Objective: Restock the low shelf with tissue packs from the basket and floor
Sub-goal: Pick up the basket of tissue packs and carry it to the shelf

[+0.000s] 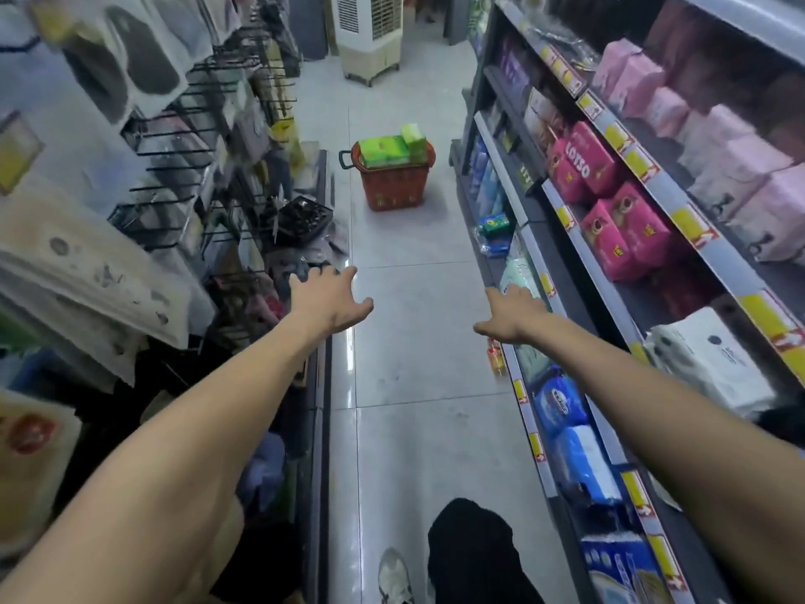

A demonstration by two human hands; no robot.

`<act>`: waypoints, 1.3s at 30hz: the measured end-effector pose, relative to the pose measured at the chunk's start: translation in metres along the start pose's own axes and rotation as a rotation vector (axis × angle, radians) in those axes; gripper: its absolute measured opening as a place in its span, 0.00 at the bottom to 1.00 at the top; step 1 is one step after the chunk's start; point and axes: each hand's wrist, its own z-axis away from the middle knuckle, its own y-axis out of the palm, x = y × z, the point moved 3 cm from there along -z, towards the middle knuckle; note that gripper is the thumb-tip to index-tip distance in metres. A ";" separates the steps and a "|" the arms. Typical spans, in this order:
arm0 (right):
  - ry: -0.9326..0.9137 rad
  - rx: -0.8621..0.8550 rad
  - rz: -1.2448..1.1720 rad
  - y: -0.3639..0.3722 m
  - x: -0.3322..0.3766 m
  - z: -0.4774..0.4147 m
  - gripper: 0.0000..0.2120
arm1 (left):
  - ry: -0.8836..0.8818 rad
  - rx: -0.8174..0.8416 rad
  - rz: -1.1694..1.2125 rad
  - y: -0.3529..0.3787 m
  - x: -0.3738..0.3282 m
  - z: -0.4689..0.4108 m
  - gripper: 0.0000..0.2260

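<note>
A red basket point(395, 185) stands on the aisle floor ahead, piled with green tissue packs point(385, 151). My left hand point(327, 300) reaches forward over the floor, fingers spread, holding nothing. My right hand point(513, 315) also stretches forward with relaxed fingers, empty, close to the edge of the low shelf point(529, 414) on the right. That low shelf holds blue and white tissue packs point(575, 451). A small orange-red pack point(495, 357) lies on the floor by the shelf base.
Shelving on the right carries pink packs point(618, 233) and white packs point(705, 359). A rack with hooks and hanging bagged goods point(143, 176) lines the left. A white air cooler point(370, 34) stands at the aisle's far end. My leg and shoe point(394, 575) are below.
</note>
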 end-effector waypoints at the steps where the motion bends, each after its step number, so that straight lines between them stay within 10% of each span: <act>1: -0.002 0.006 0.006 -0.006 0.000 -0.017 0.36 | 0.000 0.002 -0.001 -0.001 0.001 -0.019 0.33; 39: -0.060 0.047 0.076 -0.336 0.010 -0.706 0.31 | 0.001 0.131 -0.024 -0.101 0.001 -0.763 0.35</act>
